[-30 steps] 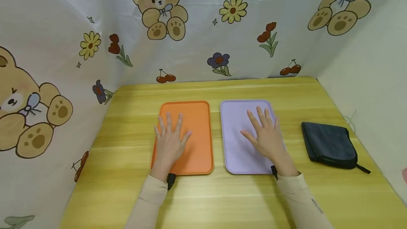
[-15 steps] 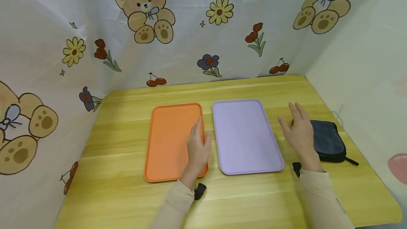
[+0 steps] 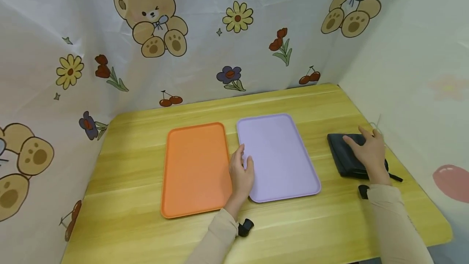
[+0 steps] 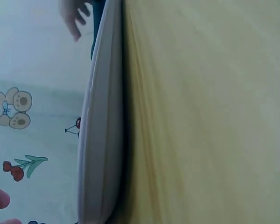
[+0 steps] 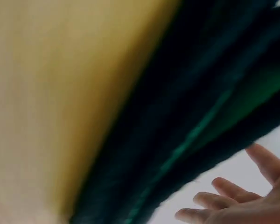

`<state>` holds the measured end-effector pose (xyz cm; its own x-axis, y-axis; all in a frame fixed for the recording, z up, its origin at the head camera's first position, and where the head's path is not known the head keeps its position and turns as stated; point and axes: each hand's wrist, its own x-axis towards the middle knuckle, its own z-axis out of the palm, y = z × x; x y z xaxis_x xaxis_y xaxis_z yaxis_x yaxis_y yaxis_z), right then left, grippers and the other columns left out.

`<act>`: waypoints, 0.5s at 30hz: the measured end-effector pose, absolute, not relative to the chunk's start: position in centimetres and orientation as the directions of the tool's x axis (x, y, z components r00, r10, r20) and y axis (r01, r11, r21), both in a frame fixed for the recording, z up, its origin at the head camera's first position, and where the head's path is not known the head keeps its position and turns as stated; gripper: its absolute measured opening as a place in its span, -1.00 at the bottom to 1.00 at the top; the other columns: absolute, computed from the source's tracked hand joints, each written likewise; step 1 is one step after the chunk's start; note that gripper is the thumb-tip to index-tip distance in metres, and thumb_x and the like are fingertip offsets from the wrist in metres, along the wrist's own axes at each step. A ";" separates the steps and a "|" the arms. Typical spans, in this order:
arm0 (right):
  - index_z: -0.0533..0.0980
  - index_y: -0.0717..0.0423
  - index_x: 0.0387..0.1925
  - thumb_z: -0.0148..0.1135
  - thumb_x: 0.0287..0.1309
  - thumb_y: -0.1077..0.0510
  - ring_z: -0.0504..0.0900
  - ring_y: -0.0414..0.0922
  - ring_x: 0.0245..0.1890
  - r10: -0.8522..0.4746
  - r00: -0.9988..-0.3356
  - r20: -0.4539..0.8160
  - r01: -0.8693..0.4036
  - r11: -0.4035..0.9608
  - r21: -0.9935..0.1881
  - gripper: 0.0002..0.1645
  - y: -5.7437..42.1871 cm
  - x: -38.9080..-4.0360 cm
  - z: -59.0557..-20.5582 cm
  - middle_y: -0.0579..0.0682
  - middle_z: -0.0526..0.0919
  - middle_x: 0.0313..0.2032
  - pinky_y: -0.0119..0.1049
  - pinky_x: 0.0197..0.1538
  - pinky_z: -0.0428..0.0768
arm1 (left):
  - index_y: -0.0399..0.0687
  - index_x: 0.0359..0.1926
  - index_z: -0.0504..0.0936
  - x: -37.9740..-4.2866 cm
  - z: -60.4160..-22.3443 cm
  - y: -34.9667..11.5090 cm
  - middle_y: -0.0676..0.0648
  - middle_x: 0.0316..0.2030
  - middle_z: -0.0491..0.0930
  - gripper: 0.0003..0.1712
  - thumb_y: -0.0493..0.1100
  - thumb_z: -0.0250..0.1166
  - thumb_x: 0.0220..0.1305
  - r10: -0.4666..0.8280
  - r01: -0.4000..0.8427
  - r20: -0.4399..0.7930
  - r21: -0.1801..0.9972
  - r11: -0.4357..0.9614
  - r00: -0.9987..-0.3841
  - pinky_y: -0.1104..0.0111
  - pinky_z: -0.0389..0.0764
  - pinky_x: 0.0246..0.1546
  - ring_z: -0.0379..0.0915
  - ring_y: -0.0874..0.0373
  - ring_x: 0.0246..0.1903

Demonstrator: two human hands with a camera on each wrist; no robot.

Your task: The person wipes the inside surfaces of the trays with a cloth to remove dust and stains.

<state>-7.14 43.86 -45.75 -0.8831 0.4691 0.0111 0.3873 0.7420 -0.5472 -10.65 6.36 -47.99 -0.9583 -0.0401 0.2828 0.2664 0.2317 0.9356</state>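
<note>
On the right of the table lies a dark zip pouch, a pull strap at its near right corner. My right hand is over it, thumb and fingers spread apart and holding nothing. In the right wrist view the pouch's layered edge fills the middle, with green showing between the layers, and the fingers reach past it. My left hand hovers, loosely bent, where the orange tray and the lilac tray come close together. Nothing is in it, and both trays show bare surfaces.
The yellow wood-grain table carries the two trays side by side, with the pouch to their right. A white cloth printed with bears and flowers rises behind the table. A pale wall stands along the right edge.
Both hands have moved right: the right from over the lilac tray to the pouch, the left from over the orange tray to the gap. The head view has turned right.
</note>
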 end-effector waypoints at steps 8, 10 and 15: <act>-0.19 0.10 0.54 0.04 0.19 -0.48 -0.35 0.72 0.29 0.426 -0.889 -0.170 0.455 0.771 -0.445 0.20 44.4 -7.1 -46.6 0.64 -0.40 0.39 0.71 0.08 -0.23 | -0.31 0.17 0.52 -11.1 -50.1 6.6 -0.27 0.10 0.55 -0.56 -0.41 0.15 0.24 -0.120 0.306 0.353 0.906 0.293 -0.928 -0.05 0.41 0.19 0.43 -0.19 0.16; -0.24 0.06 0.55 0.05 0.16 -0.51 -0.33 0.73 0.28 0.411 -0.888 -0.206 0.459 0.781 -0.423 0.25 44.3 -7.1 -46.6 0.64 -0.45 0.38 0.70 0.09 -0.22 | -0.31 0.16 0.53 -11.2 -50.5 6.7 -0.29 0.11 0.54 -0.55 -0.42 0.15 0.22 -0.123 0.308 0.359 0.900 0.307 -0.925 -0.08 0.39 0.19 0.42 -0.22 0.17; -0.32 0.02 0.55 0.02 0.12 -0.56 -0.34 0.74 0.25 0.393 -0.878 -0.273 0.475 0.785 -0.397 0.30 44.0 -7.0 -46.5 0.62 -0.57 0.36 0.68 0.06 -0.23 | -0.31 0.19 0.50 -11.3 -51.1 7.1 -0.36 0.18 0.45 -0.53 -0.43 0.15 0.22 -0.087 0.294 0.344 0.888 0.352 -0.935 -0.12 0.35 0.22 0.36 -0.28 0.21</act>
<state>-6.96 43.97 -46.54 -0.8782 0.3927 -0.2731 0.4747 0.7854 -0.3972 -11.33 7.08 -51.13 -0.9347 -0.0875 0.3445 0.2944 0.3523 0.8884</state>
